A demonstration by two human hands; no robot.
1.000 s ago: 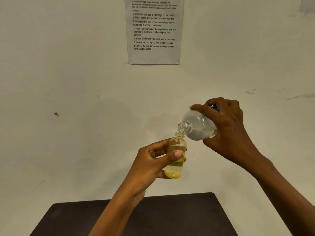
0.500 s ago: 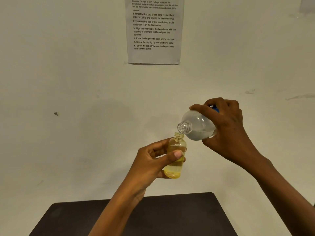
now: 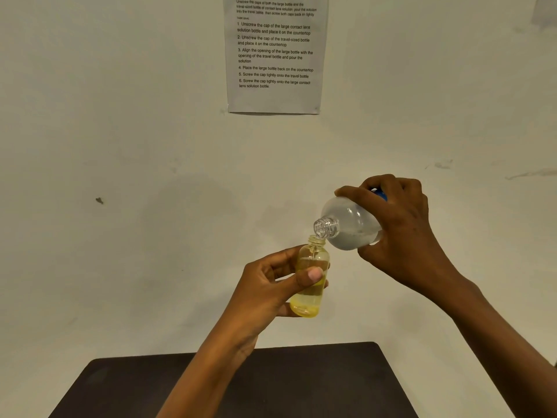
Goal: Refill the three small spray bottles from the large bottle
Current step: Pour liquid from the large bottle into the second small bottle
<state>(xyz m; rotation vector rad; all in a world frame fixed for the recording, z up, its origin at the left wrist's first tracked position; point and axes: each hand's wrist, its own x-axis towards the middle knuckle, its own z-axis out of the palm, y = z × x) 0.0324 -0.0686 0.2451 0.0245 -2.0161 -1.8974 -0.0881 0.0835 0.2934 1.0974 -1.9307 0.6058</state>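
My left hand (image 3: 265, 285) holds a small yellow-tinted bottle (image 3: 309, 297) upright and uncapped in front of the wall, thumb across its front. My right hand (image 3: 401, 233) grips the large clear bottle (image 3: 349, 224), tipped down to the left. Its open threaded neck sits just above and touching the small bottle's mouth. A thin stream runs into the small bottle, which is filled with pale liquid to near its shoulder. A bit of blue label shows between my right fingers. The other small bottles and the caps are out of view.
A dark tabletop (image 3: 301, 384) lies below my forearms at the bottom of the view. A printed instruction sheet (image 3: 275, 52) is taped to the pale wall (image 3: 120, 176) behind.
Both hands hold almost still. The large bottle stays tipped over the small bottle's mouth, with no clear change in the liquid level.
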